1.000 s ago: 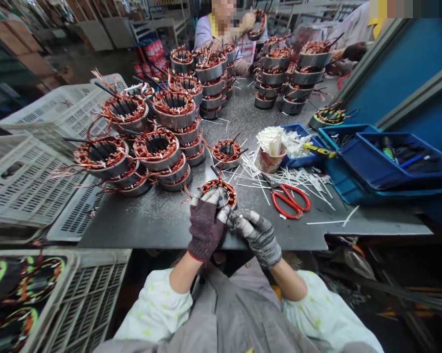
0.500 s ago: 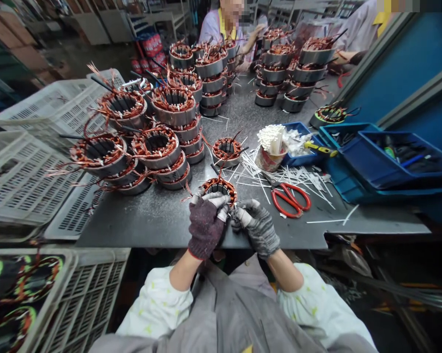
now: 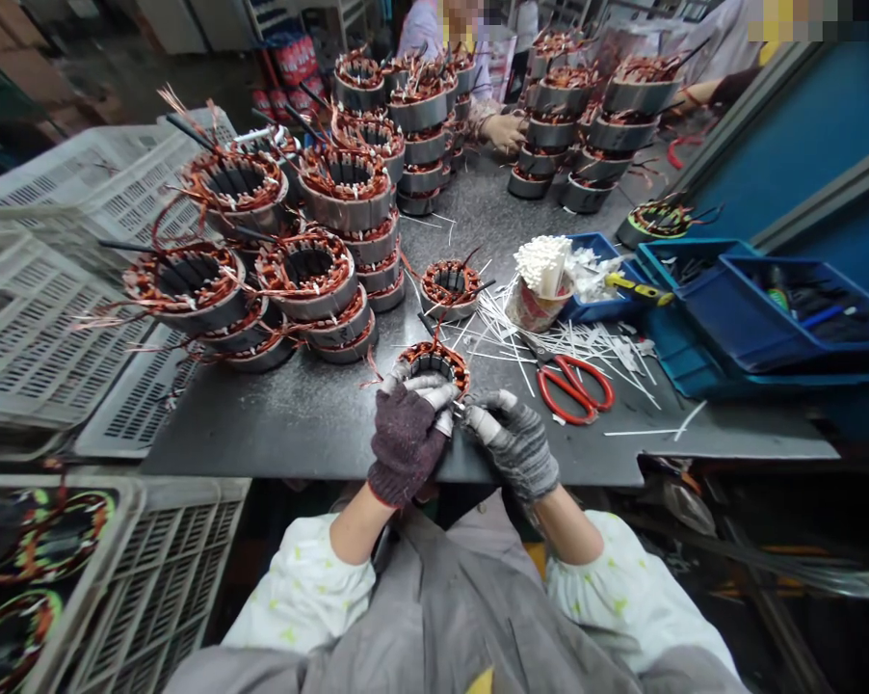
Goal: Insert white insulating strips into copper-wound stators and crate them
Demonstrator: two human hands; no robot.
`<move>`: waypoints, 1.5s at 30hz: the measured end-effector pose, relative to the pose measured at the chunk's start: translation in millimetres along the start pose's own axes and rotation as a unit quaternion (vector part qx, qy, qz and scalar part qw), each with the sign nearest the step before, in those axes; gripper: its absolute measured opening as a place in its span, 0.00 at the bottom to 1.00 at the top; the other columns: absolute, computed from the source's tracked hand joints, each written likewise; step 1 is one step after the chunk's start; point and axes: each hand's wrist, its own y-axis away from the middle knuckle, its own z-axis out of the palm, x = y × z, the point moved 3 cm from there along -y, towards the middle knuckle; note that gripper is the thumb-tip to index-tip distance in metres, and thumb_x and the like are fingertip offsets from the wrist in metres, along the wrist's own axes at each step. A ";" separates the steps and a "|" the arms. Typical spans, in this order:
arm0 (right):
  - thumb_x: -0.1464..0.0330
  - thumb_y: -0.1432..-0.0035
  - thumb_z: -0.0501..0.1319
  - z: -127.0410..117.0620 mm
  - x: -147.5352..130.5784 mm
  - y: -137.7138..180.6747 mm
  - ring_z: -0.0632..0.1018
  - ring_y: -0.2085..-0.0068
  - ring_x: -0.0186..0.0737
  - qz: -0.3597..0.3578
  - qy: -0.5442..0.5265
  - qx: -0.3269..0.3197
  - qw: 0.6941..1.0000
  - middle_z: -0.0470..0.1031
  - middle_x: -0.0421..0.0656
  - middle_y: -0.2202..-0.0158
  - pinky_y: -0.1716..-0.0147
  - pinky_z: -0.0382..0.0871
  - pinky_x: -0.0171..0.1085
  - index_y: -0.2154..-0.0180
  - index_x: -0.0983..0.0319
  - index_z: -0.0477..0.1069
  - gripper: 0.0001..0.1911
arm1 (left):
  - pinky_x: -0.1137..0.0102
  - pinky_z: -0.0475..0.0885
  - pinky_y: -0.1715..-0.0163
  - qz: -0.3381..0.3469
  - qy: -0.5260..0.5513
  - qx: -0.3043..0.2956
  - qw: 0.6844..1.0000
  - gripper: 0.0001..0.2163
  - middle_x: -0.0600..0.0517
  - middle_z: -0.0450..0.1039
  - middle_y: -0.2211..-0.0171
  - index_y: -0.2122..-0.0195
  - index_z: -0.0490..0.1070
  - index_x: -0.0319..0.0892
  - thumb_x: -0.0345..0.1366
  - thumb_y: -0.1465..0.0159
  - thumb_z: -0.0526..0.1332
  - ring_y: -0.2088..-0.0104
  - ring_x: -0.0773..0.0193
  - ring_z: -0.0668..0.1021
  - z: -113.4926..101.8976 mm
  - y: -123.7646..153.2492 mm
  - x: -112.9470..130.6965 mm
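A copper-wound motor stator [image 3: 445, 361] rests near the front edge of the table. My left hand [image 3: 409, 429], in a dark purple glove with pale fingertips, is closed over its near rim and hides much of it. My right hand [image 3: 511, 439], in a grey knitted glove, is pinched just to the right of the stator. A tiny white end shows between the two hands, but what the right fingertips hold is too small to make out. Another stator [image 3: 450, 287] lies just behind. To the right are red-handled scissors [image 3: 575, 388] among loose white strips [image 3: 593, 352].
Stacked stators [image 3: 326, 275] stand at the left, with more stacks [image 3: 550, 125] at the back. A cup of white strips [image 3: 539, 299] and blue bins [image 3: 796, 318] sit on the right. White crates [image 3: 37, 328] flank the table. Across it, a co-worker's hand [image 3: 505, 132] is beside the stacks.
The co-worker's hand has come down to the table beside the back stacks. My view has shifted slightly. My right hand has drawn a little to the right; my left still holds the stator.
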 end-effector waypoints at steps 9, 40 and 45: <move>0.62 0.34 0.59 -5.7 -4.6 -7.0 0.80 0.58 0.44 -0.213 0.213 -0.062 0.952 0.82 0.45 0.59 0.57 0.75 0.41 0.57 0.57 0.80 0.11 | 0.52 0.60 0.34 0.020 0.025 -0.038 0.999 0.12 0.50 0.81 0.53 0.49 0.75 0.46 0.35 0.32 0.59 0.46 0.57 0.79 -2.2 0.2 -0.3; 0.56 0.44 0.63 -0.9 -54.1 -43.0 0.71 0.75 0.35 -0.002 -0.116 -0.085 0.990 0.72 0.38 0.78 0.73 0.69 0.34 0.76 0.59 0.72 0.16 | 0.47 0.60 0.40 0.041 -0.085 0.008 0.996 0.10 0.47 0.80 0.50 0.53 0.76 0.46 0.37 0.30 0.56 0.48 0.50 0.78 -0.6 -5.4 -2.1; 0.51 0.41 0.60 -30.2 -41.6 -43.0 0.76 0.71 0.40 -0.023 -0.087 -0.039 0.995 0.77 0.42 0.72 0.71 0.75 0.37 0.72 0.57 0.75 0.18 | 0.48 0.61 0.40 0.022 -0.063 0.017 0.998 0.11 0.49 0.80 0.50 0.50 0.75 0.46 0.38 0.31 0.59 0.48 0.52 0.79 12.0 -9.9 -1.7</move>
